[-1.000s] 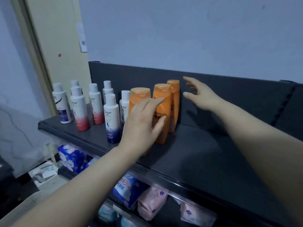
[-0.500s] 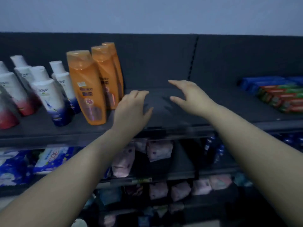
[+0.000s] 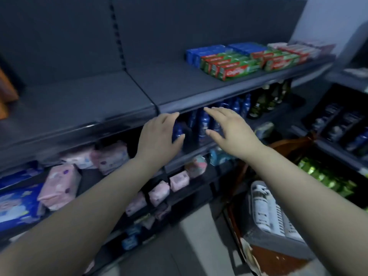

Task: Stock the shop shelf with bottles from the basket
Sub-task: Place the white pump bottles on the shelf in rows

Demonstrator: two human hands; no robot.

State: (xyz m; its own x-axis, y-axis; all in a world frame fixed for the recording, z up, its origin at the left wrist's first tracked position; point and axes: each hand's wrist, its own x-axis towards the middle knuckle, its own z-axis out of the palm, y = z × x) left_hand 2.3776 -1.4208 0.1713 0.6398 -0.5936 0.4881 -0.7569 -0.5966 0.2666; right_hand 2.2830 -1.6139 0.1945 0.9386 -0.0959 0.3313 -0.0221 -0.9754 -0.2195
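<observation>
I see both empty: left hand (image 3: 157, 136) and right hand (image 3: 231, 130), fingers spread, holding nothing, hovering before shelf (image 3: 89, 100) lip. Low right, well apart from hands, bottles (image 3: 262, 206) lie on sides in basket (image 3: 274, 241). I judge them rigid plastic, full so fairly heavy, smooth, maybe slippery. I'd wrap round mid-body, not cap

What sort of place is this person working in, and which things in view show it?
Most likely a small shop aisle: tiered shelving carries boxed toothpaste, pink wrapped packs and blue bottles, each kind grouped together like stock for sale.
</observation>
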